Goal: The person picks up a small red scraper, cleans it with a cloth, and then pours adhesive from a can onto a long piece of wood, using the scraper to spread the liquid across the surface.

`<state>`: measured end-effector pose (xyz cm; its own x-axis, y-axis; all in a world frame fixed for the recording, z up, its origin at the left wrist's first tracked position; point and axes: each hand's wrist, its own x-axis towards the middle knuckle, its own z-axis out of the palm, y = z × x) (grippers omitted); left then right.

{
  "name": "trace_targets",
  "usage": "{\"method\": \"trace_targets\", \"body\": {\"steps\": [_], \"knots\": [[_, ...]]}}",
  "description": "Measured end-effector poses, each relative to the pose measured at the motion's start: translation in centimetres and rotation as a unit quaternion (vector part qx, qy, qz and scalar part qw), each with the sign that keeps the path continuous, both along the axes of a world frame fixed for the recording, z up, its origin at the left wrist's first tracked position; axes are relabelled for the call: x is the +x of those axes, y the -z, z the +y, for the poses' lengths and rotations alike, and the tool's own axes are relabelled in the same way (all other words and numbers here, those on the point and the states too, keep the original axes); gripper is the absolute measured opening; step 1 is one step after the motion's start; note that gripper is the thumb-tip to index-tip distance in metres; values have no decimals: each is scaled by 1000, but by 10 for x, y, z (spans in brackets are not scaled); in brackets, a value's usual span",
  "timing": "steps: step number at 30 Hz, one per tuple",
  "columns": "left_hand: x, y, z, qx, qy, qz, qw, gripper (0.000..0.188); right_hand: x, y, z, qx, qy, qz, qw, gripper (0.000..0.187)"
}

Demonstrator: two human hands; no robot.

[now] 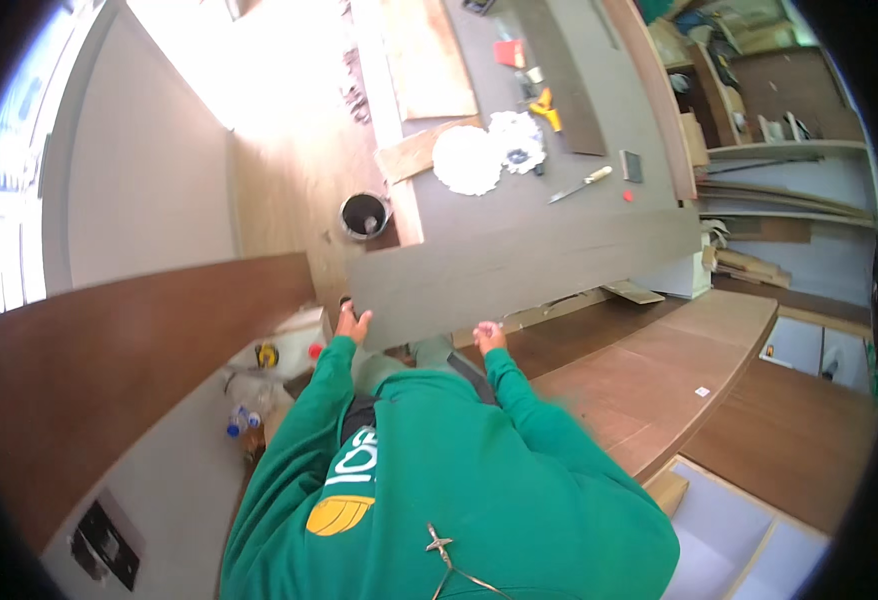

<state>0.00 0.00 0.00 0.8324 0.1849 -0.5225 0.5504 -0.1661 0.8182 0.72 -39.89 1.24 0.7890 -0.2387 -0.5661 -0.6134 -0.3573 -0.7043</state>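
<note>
A long grey board [519, 262] lies across the near side of the grey worktable [579, 190], its left end reaching past the table's edge. My left hand [352, 324] grips that left end, with the thumb toward the top face and the other fingers at the end edge. My right hand [489, 336] is closed at the board's near long edge, fingers curled. Whether it holds something small there, I cannot make out. Farther up the table are a putty knife with a pale handle [581, 184], a yellow-handled tool [547, 108] and a white crumpled round piece [467, 160].
A black bucket [365, 215] stands on the floor left of the table. Brown curved panels [639, 375] lie to my right, and another brown panel [139, 340] to my left. Shelves with wood offcuts [759, 268] line the right side. A tape measure [267, 355] sits by my left arm.
</note>
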Motion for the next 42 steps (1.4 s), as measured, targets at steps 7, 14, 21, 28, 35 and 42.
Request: {"method": "trace_targets", "body": {"steps": [7,14,21,28,35,42], "knots": [[26,-23,2,29,-65,79,994,55,6,-27,19,-24,40,63,997,31],[26,-15,11,44,73,113,990,66,14,-3,9,-13,17,32,999,28],[23,9,9,65,25,123,990,70,5,2,-17,68,92,23,993,27],[15,-44,-6,33,-57,38,997,57,-42,16,-67,48,140,106,983,26],[-13,-68,5,126,-58,53,989,56,-63,18,-67,73,177,102,976,29],[51,-128,-23,246,-64,-86,963,39,-64,39,-71,115,213,41,970,28]]}}
